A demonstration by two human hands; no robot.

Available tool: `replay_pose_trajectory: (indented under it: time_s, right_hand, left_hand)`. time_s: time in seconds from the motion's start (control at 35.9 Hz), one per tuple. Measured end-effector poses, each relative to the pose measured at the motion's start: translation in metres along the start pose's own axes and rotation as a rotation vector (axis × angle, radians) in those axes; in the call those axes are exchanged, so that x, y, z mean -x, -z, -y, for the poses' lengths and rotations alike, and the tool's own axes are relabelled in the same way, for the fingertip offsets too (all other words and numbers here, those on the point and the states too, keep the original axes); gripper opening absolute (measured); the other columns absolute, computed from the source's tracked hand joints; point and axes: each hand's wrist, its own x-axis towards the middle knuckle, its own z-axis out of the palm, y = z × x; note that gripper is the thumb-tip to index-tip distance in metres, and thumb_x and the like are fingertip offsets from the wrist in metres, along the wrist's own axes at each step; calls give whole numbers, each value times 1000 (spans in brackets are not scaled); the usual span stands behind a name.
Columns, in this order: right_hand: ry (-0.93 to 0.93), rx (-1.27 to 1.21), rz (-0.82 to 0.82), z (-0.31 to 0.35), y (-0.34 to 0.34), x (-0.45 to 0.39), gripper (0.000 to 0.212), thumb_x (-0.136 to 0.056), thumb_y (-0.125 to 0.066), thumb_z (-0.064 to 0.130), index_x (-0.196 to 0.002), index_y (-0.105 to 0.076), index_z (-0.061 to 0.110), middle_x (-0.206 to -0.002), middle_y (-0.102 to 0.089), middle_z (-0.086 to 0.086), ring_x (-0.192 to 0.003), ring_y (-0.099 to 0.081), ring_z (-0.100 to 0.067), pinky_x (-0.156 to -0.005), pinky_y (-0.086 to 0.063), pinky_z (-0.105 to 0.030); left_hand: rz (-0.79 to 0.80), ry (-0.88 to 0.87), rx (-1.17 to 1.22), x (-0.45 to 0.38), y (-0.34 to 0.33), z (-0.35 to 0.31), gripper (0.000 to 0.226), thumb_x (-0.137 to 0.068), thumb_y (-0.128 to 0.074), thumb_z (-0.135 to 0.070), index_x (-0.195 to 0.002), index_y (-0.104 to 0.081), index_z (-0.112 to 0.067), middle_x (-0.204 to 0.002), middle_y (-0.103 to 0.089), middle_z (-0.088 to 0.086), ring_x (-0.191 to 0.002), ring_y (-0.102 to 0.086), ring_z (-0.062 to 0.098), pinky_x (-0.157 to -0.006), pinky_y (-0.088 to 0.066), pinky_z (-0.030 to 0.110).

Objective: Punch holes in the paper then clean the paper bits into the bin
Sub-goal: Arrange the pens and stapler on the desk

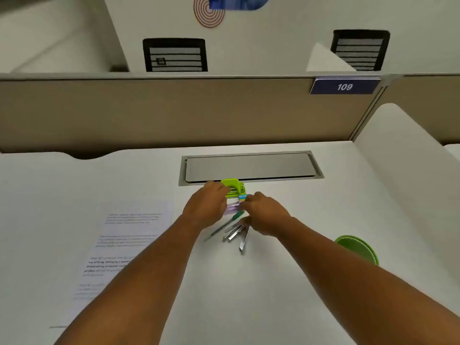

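Observation:
A lime-green hole punch (234,188) stands on the white desk (298,245) just in front of a grey cable hatch. My left hand (206,202) touches its left side, fingers curled against it. My right hand (263,212) is at its front right, fingers on a small white, blue and purple packet (234,206) lying in front of the punch. A printed sheet of paper (119,245) lies flat to the left, partly under my left forearm. A round green bin (358,247) stands at the right.
A green pen (224,225), metal clips and a blade-like strip (239,237) lie below my hands. The grey cable hatch (249,168) is set into the desk. A beige partition (174,113) with a "109" sign (344,86) closes the back.

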Motion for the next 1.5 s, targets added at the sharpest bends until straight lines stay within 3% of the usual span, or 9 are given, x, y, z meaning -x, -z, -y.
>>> replay_pose_trajectory:
  time_s: [0.19, 0.39, 0.58, 0.72, 0.81, 0.97, 1.34, 1.42, 1.5]
  right_hand:
    - [159, 91, 166, -12, -10, 7, 78, -74, -64, 68, -138, -46, 26, -142, -44, -1, -128, -39, -24, -96, -41, -38]
    - [233, 234, 144, -12, -18, 12, 51, -87, -66, 40, -133, -50, 22, -134, -49, -6, -122, -43, -27, -93, -43, -40]
    - [258, 223, 88, -11, -23, 10, 36, -90, -63, 33, -121, -56, 17, -122, -55, -8, -112, -48, -27, -86, -44, -39]
    - [237, 180, 73, -19, -17, 10, 34, -90, -62, 38, -115, -56, 17, -113, -60, -6, -104, -53, -27, -79, -43, -38]
    - [178, 152, 47, -31, -5, 14, 30, -91, -60, 40, -111, -57, 18, -107, -62, -3, -98, -55, -24, -75, -43, -35]
    - [-35, 89, -60, -69, 22, 28, 26, -91, -60, 41, -105, -57, 19, -100, -62, -1, -87, -56, -21, -67, -46, -33]
    - [-600, -107, -266, -161, 42, 54, 28, -88, -61, 40, -102, -58, 16, -95, -59, -4, -75, -50, -20, -60, -38, -31]
    - [-703, -148, -287, -179, 34, 59, 28, -90, -58, 39, -101, -57, 14, -89, -53, -2, -72, -48, -20, -52, -29, -28]
    - [-792, -166, -317, -193, 27, 61, 31, -90, -58, 42, -99, -57, 13, -90, -55, -4, -72, -52, -22, -56, -34, -30]
  left_hand:
    - [168, 70, 71, -7, -22, 2, 38, -99, -53, -25, -136, -53, -20, -137, -55, 1, -122, -50, 22, -97, -45, 34]
    - [181, 143, 116, -13, -37, -5, 40, -100, -52, -25, -140, -52, -16, -137, -56, 7, -120, -54, 25, -99, -43, 32]
    - [190, 175, 128, -15, -41, -5, 26, -97, -59, -21, -121, -66, -15, -115, -67, 10, -99, -62, 26, -88, -52, 36]
    - [65, 165, 203, -19, -29, -7, 30, -97, -57, -17, -126, -64, -14, -125, -65, 10, -107, -61, 29, -87, -43, 27]
    - [-4, 185, 268, -26, -21, -10, 35, -100, -54, -20, -134, -58, -13, -133, -60, 8, -116, -58, 28, -94, -41, 26]
    - [-10, 214, 285, -52, -17, -30, 28, -100, -55, -26, -123, -63, -11, -109, -64, 11, -90, -58, 20, -77, -49, 31]
    - [-17, 118, 342, -114, -40, -110, 30, -95, -61, -30, -119, -66, -12, -106, -63, 9, -85, -51, 17, -72, -37, 27]
    - [3, 103, 331, -129, -52, -131, 31, -95, -61, -33, -116, -67, -11, -102, -63, 9, -82, -52, 17, -69, -38, 29]
    - [33, 106, 327, -142, -65, -149, 32, -95, -61, -36, -115, -68, -12, -100, -62, 7, -82, -54, 19, -68, -45, 30]
